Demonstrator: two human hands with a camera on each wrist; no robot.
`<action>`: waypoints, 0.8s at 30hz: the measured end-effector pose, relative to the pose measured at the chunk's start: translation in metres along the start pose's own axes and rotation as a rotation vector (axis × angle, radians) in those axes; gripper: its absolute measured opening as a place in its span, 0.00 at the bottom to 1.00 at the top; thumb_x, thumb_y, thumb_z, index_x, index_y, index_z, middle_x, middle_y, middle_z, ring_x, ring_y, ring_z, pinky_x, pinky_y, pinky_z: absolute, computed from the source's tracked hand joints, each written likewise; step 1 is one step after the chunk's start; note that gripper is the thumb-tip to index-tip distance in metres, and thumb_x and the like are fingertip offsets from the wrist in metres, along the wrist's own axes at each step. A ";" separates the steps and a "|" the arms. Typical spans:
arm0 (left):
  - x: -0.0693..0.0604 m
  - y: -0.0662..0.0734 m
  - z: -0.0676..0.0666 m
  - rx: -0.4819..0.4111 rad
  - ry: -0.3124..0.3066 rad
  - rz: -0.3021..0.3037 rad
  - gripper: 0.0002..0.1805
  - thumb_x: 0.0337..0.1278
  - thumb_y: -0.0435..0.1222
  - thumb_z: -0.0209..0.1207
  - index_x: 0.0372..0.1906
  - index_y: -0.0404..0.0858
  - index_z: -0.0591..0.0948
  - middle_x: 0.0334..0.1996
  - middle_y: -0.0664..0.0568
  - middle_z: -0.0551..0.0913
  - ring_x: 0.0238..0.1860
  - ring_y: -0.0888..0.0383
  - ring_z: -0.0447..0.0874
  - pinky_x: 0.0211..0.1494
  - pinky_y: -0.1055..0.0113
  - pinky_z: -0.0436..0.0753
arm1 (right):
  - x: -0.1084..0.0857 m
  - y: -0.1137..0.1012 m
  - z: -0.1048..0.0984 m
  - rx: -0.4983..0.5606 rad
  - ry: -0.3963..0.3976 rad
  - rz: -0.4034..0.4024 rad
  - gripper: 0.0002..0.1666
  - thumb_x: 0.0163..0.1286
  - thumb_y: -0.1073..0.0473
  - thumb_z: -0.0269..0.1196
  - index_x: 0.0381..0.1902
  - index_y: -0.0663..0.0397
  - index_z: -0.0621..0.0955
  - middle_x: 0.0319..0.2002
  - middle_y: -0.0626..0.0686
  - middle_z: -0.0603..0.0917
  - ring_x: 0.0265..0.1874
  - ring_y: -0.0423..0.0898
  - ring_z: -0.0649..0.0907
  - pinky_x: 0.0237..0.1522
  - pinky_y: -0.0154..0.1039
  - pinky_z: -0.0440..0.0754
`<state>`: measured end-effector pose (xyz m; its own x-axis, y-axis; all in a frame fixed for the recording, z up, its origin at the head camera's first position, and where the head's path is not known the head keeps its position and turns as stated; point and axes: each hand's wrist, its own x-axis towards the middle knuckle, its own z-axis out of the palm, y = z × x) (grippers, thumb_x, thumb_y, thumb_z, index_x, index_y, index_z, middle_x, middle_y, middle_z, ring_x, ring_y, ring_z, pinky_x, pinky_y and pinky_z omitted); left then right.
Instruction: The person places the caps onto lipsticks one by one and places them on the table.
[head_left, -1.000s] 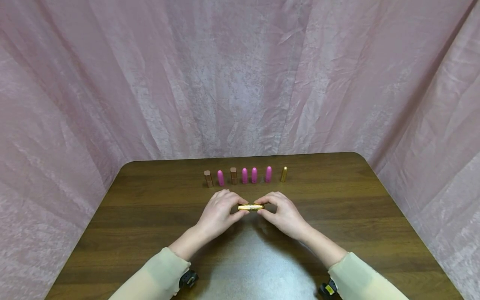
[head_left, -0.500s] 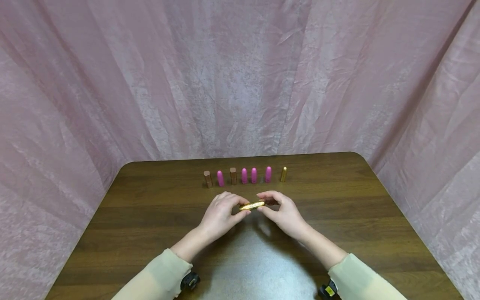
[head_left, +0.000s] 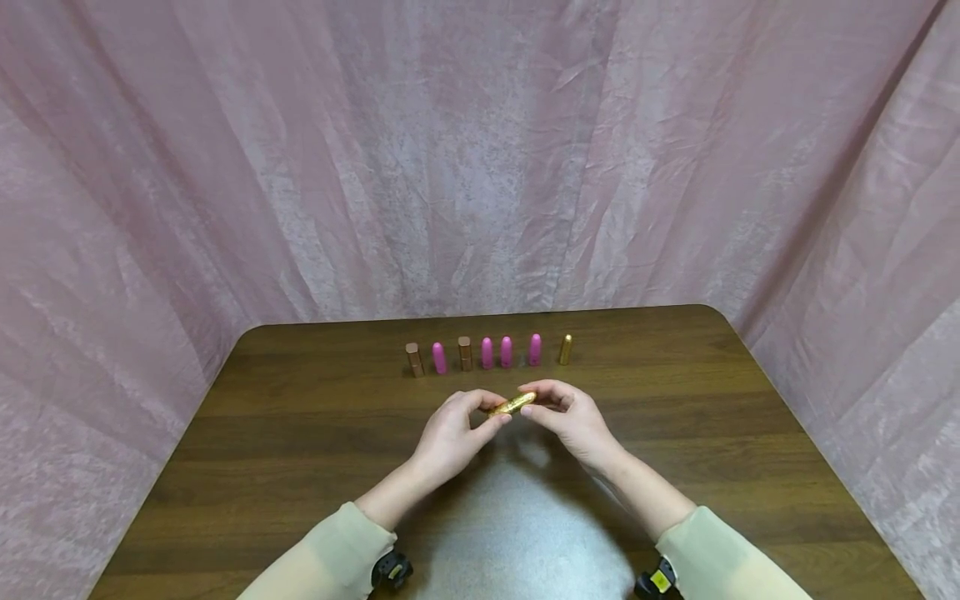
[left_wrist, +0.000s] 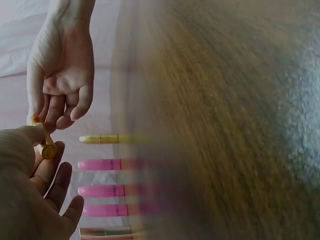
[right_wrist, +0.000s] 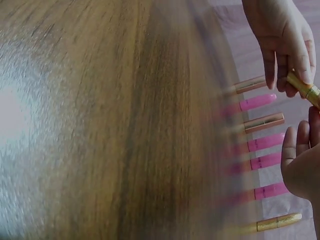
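Observation:
A shiny gold lipstick tube (head_left: 513, 405) is held between both hands above the table, slanted so its right end points away from me. My left hand (head_left: 450, 433) pinches the near left end between thumb and fingers. At the far right end, my right hand (head_left: 581, 425) holds the tube between thumb and index finger. In the left wrist view the round end of the gold tube (left_wrist: 48, 151) shows by the left fingers. From the right wrist, the tube (right_wrist: 306, 90) is partly cut off by the frame edge.
Beyond the hands, a row of upright lipsticks stands on the wooden table (head_left: 300, 433): brownish tubes (head_left: 465, 354), several pink ones (head_left: 535, 350) and a gold one (head_left: 566, 350) at the right end. Pink curtains (head_left: 480, 167) hang around the table.
The gold lipstick has turned from level to slanted, its right end swinging away. The right fingers loosened partway and now hold its end again. Both hands have shifted slightly right.

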<state>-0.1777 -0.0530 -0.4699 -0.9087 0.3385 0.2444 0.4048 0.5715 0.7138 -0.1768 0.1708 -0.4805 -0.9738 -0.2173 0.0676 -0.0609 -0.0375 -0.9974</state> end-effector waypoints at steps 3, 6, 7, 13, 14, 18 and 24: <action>0.000 0.001 0.001 0.037 -0.034 0.021 0.18 0.66 0.49 0.66 0.57 0.49 0.84 0.49 0.63 0.86 0.54 0.59 0.80 0.56 0.55 0.79 | 0.001 0.001 -0.004 0.006 0.018 -0.014 0.26 0.67 0.64 0.71 0.59 0.72 0.78 0.47 0.55 0.86 0.46 0.46 0.84 0.50 0.36 0.82; -0.001 0.000 0.002 0.150 -0.087 0.079 0.29 0.68 0.52 0.63 0.69 0.45 0.77 0.61 0.54 0.81 0.63 0.53 0.77 0.65 0.51 0.75 | 0.004 0.002 -0.015 -0.015 0.078 -0.028 0.26 0.67 0.65 0.70 0.60 0.71 0.78 0.46 0.55 0.85 0.45 0.44 0.84 0.51 0.35 0.82; -0.002 -0.001 0.002 0.203 -0.109 0.105 0.33 0.69 0.54 0.62 0.72 0.44 0.74 0.65 0.52 0.79 0.65 0.51 0.75 0.68 0.50 0.73 | 0.006 0.003 -0.020 -0.028 0.106 -0.027 0.26 0.67 0.66 0.70 0.60 0.71 0.78 0.45 0.54 0.85 0.45 0.43 0.84 0.50 0.34 0.81; -0.008 -0.005 0.000 0.498 -0.204 0.294 0.41 0.70 0.60 0.56 0.79 0.43 0.64 0.74 0.46 0.69 0.73 0.45 0.67 0.76 0.45 0.60 | 0.015 0.006 -0.063 -0.178 0.238 -0.005 0.24 0.68 0.64 0.69 0.59 0.68 0.81 0.43 0.53 0.84 0.42 0.38 0.81 0.46 0.28 0.79; -0.009 -0.005 0.000 0.535 -0.211 0.327 0.42 0.70 0.61 0.56 0.80 0.44 0.63 0.75 0.46 0.68 0.74 0.45 0.65 0.77 0.44 0.58 | 0.017 0.005 -0.070 -0.217 0.249 -0.006 0.23 0.69 0.63 0.69 0.59 0.67 0.81 0.44 0.54 0.84 0.42 0.38 0.81 0.45 0.28 0.79; -0.011 -0.003 0.001 0.649 -0.251 0.426 0.45 0.69 0.64 0.53 0.82 0.48 0.57 0.79 0.46 0.60 0.77 0.44 0.59 0.79 0.42 0.51 | 0.026 0.002 -0.095 -0.412 0.272 -0.015 0.19 0.71 0.62 0.67 0.57 0.65 0.82 0.48 0.59 0.85 0.44 0.40 0.83 0.43 0.26 0.79; -0.008 0.001 0.006 0.713 -0.354 0.464 0.47 0.69 0.68 0.47 0.84 0.53 0.48 0.83 0.49 0.47 0.80 0.45 0.49 0.80 0.43 0.43 | 0.040 -0.004 -0.114 -0.651 0.264 -0.020 0.19 0.74 0.59 0.65 0.59 0.61 0.81 0.50 0.59 0.85 0.49 0.53 0.84 0.48 0.40 0.81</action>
<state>-0.1699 -0.0510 -0.4752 -0.6031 0.7906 0.1059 0.7946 0.6071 -0.0077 -0.2410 0.2734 -0.4762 -0.9867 0.0248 0.1608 -0.1181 0.5704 -0.8128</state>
